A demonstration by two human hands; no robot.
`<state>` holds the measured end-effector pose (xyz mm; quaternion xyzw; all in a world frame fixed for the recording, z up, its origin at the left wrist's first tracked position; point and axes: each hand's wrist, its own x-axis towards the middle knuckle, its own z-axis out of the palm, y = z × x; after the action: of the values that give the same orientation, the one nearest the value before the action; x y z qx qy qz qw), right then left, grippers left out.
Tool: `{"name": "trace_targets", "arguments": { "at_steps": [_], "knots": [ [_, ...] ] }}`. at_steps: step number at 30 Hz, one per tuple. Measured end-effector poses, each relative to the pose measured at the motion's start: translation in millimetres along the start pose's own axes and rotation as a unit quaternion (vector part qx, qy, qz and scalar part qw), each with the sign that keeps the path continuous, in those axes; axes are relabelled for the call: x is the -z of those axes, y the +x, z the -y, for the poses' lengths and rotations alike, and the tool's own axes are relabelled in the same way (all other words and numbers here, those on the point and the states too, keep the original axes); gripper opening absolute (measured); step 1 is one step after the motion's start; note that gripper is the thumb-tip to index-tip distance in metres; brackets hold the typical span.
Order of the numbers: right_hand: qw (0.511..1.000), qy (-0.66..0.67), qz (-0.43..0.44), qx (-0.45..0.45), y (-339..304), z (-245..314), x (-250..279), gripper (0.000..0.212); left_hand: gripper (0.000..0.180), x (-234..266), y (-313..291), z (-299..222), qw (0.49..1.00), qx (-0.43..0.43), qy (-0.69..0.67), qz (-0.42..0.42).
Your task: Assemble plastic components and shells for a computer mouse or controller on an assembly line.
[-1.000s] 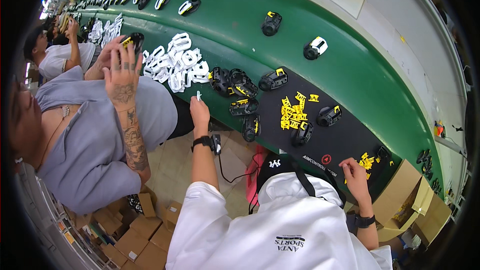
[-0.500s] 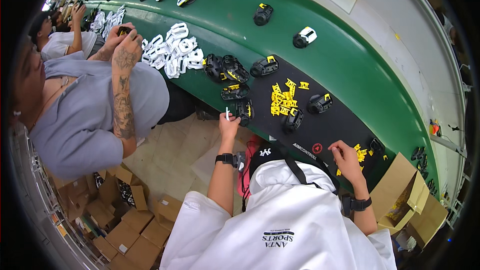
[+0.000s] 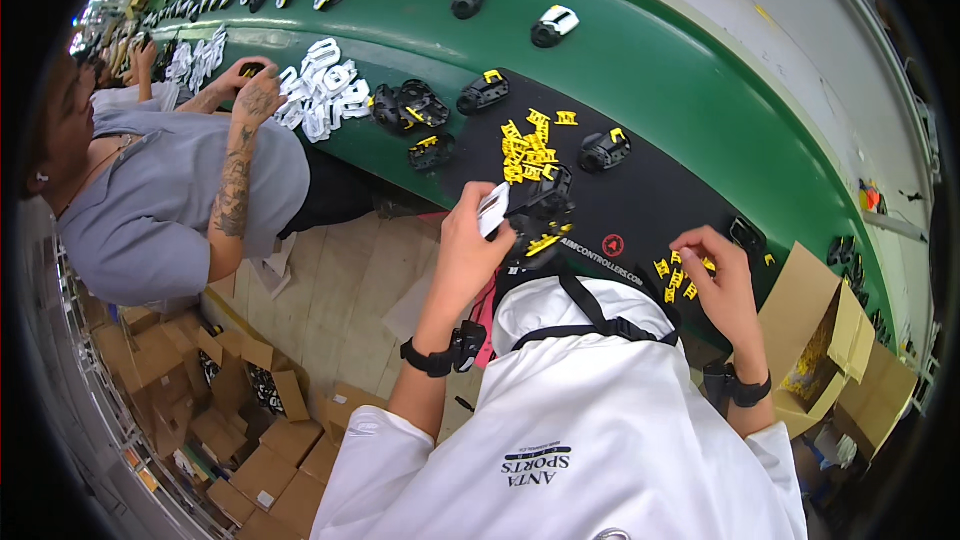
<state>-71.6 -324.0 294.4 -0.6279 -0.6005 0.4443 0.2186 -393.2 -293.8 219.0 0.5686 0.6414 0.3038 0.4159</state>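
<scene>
My left hand [image 3: 468,248] is closed round a white frame-like part [image 3: 493,209] and a black plastic housing with a yellow strip [image 3: 540,237]. The housing is smeared by motion and partly hidden by the fingers. Over a small scatter of yellow plastic clips [image 3: 676,285] on the black mat [image 3: 655,202] hovers my right hand [image 3: 722,275], thumb and forefinger apart. A bigger heap of yellow clips [image 3: 527,152] lies on the mat's far left part. Just past my left hand sits another black housing [image 3: 552,187], partly covered.
Black housings [image 3: 606,150] stand around the clip heap and to the left [image 3: 410,103]. White frames [image 3: 322,90] are piled on the green bench [image 3: 420,45]. A co-worker [image 3: 180,190] sits left. An open carton [image 3: 815,345] stands right; more cartons [image 3: 265,450] fill the floor lower left.
My left hand has moved right over the mat, bringing the white part and the black housing with it. My right hand has shifted slightly over the small clip scatter. The view has turned a little.
</scene>
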Motion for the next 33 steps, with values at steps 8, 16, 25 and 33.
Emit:
{"name": "trace_targets", "arguments": {
  "at_steps": [8, 16, 25, 33],
  "knots": [
    [0.972, 0.020, -0.013, 0.235, 17.8, 79.6, 12.2, 0.038, 0.039, -36.9, -11.7, -99.9, 0.948, -0.029, -0.176, 0.264],
    [0.953, 0.253, -0.113, 0.122, -0.3, 40.5, 13.0, 0.014, 0.068, -69.9, -25.6, -81.2, 0.837, 0.066, -0.379, 0.389],
    [0.906, 0.314, -0.259, 0.113, -9.7, 41.6, 23.2, 0.012, 0.063, -65.4, -5.1, -92.8, 0.644, 0.246, -0.585, 0.427],
    [0.935, 0.333, -0.117, 0.033, -17.3, 47.3, 16.7, 0.021, 0.090, -53.6, -3.0, -110.0, 0.755, 0.098, -0.510, 0.400]
  ]
}}
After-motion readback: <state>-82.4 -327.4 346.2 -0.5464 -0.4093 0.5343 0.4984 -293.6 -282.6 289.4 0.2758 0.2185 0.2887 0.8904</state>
